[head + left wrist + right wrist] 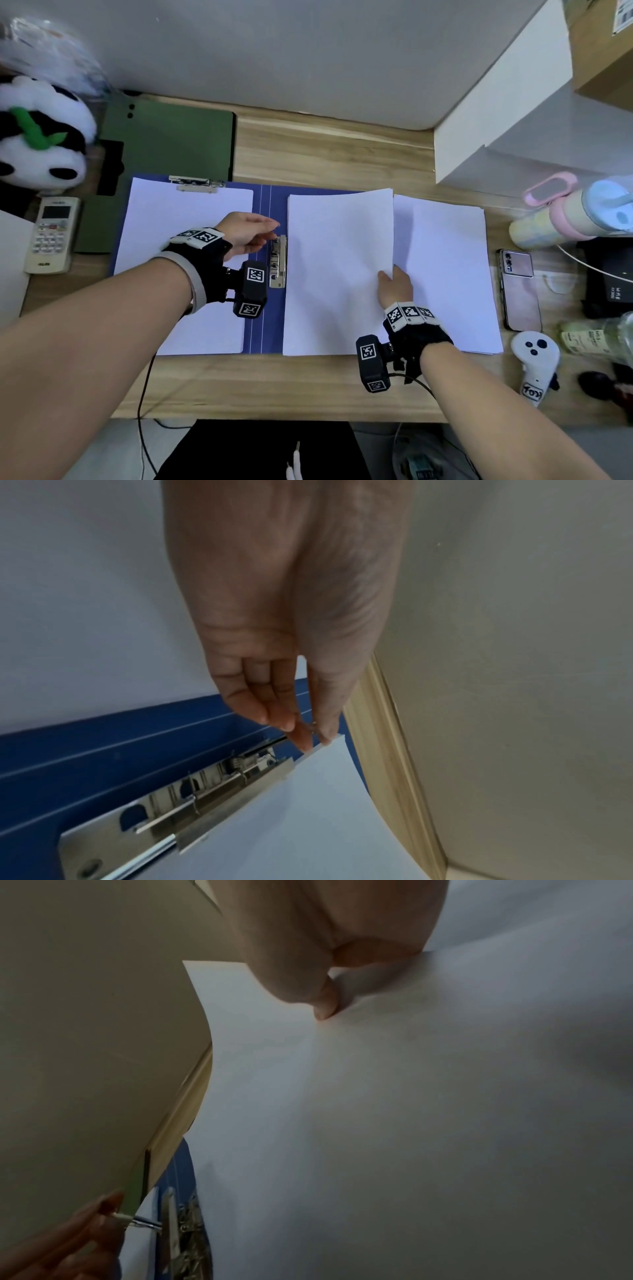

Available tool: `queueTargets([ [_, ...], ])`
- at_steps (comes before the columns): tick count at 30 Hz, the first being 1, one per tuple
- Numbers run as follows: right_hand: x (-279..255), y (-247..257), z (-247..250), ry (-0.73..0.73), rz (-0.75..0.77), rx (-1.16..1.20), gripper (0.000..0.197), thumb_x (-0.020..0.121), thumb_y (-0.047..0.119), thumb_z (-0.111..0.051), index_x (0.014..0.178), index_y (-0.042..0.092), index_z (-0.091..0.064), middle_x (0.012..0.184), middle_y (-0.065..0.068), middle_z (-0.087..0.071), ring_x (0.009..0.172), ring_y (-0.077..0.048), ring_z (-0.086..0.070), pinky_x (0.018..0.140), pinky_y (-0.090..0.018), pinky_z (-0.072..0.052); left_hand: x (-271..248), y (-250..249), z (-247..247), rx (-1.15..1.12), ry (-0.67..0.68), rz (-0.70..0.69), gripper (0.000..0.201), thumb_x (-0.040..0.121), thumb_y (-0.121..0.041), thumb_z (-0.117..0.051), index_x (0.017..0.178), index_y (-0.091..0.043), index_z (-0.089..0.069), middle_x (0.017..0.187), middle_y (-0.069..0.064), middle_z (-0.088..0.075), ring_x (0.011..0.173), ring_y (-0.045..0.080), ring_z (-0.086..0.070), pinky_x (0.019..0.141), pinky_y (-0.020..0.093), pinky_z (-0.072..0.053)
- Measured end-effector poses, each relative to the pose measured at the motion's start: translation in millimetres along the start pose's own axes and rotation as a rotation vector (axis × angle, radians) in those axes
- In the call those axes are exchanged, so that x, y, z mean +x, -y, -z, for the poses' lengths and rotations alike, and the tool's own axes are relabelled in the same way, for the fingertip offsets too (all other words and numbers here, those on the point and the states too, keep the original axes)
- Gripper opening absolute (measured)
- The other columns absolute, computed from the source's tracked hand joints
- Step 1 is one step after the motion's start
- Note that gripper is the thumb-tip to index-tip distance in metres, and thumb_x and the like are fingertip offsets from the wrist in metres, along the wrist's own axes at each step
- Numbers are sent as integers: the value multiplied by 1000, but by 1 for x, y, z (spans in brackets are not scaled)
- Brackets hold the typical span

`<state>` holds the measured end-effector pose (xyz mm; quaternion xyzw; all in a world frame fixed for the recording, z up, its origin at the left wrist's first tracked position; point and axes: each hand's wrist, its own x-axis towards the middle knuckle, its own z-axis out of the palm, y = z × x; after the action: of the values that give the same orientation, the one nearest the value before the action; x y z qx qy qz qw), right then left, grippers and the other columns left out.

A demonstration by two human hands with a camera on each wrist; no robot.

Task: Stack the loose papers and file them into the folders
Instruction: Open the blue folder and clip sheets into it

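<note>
A blue folder (265,308) lies open on the desk, with white sheets (178,240) clipped on its left half. My left hand (270,233) pinches the wire lever of the metal clip (278,262) by the spine; in the left wrist view the fingertips (304,741) meet on the lever above the clip (192,804). My right hand (388,277) grips the right edge of a paper stack (339,274) lying over the folder's right half, thumb (323,1010) on top, its left edge at the clip. A second pile of papers (445,274) lies to the right. A green folder (171,140) lies behind.
A panda plush (41,137) and a white remote (51,234) sit at the left. On the right are a phone (519,291), a lying bottle (565,216), a white controller (534,363) and a white box (496,120). Bare desk (325,154) shows behind the folder.
</note>
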<state>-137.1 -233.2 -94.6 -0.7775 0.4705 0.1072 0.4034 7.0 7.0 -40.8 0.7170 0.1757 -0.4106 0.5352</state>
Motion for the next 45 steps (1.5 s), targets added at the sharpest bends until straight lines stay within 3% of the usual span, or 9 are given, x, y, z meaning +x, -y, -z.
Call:
queueTargets([
  [8, -2, 4, 4, 24, -12, -8, 31, 95, 11, -38, 118, 3, -58, 126, -15, -60, 116, -31, -54, 92, -28, -40, 8, -2, -3, 20, -18, -3, 13, 93, -19, -56, 83, -18, -65, 77, 4, -63, 64, 12, -54, 67, 22, -47],
  [13, -8, 9, -3, 40, -38, -38, 41, 98, 20, -39, 135, 6, -46, 143, -11, -47, 131, -30, -44, 108, -35, -35, 7, -3, -4, 19, -14, 2, 13, 94, -21, -56, 86, -17, -65, 76, 4, -62, 64, 12, -53, 66, 22, -46],
  [23, -11, 22, -10, 23, -49, -78, 45, 100, 19, -35, 143, 8, -34, 150, -10, -38, 137, -29, -37, 109, -33, -30, 7, -3, -5, 7, -22, 14, 15, 94, -21, -56, 81, -17, -63, 76, 5, -63, 64, 13, -54, 65, 22, -46],
  [26, -12, 23, -11, 26, -41, -97, 41, 99, 17, -35, 139, 8, -41, 146, -11, -43, 133, -30, -42, 105, -33, -34, 7, -2, -5, -3, -13, 28, 17, 92, -29, -57, 82, -17, -64, 76, 4, -63, 65, 13, -55, 64, 22, -46],
  [30, -13, 24, -10, 44, -37, -119, 43, 100, 16, -34, 142, 8, -36, 147, -12, -41, 134, -30, -40, 107, -33, -32, 7, 1, -2, -16, -3, 51, 28, 90, -43, -56, 82, -18, -64, 75, 3, -64, 65, 14, -56, 64, 22, -47],
  [38, -13, 26, -10, 46, -33, -107, 41, 99, 12, -33, 140, 7, -39, 144, -11, -45, 132, -29, -43, 104, -31, -34, -11, 23, -1, -34, 85, 22, 5, 86, -19, -67, 85, -16, -63, 76, 2, -66, 64, 11, -56, 65, 20, -48],
  [40, -14, 27, -10, 49, -39, -112, 42, 100, 12, -33, 141, 8, -37, 145, -11, -44, 132, -29, -43, 104, -31, -35, -12, 34, -3, 75, 94, 55, 14, 81, -13, -72, 85, -17, -58, 75, 3, -64, 57, 10, -56, 58, 18, -49],
  [42, -15, 28, -10, 45, -39, -125, 44, 100, 13, -33, 143, 10, -34, 146, -9, -43, 133, -29, -42, 104, -31, -35, -12, 44, -6, 143, 58, 78, 23, 79, -14, -74, 81, -17, -51, 72, 3, -60, 57, 11, -53, 56, 18, -47],
  [45, -15, 29, -11, 39, -42, -136, 44, 100, 14, -32, 144, 12, -34, 145, -9, -44, 130, -30, -45, 103, -32, -36, -11, 57, -7, 192, -7, 71, 31, 78, -29, -75, 76, -16, -47, 70, 4, -61, 57, 13, -52, 57, 20, -46],
])
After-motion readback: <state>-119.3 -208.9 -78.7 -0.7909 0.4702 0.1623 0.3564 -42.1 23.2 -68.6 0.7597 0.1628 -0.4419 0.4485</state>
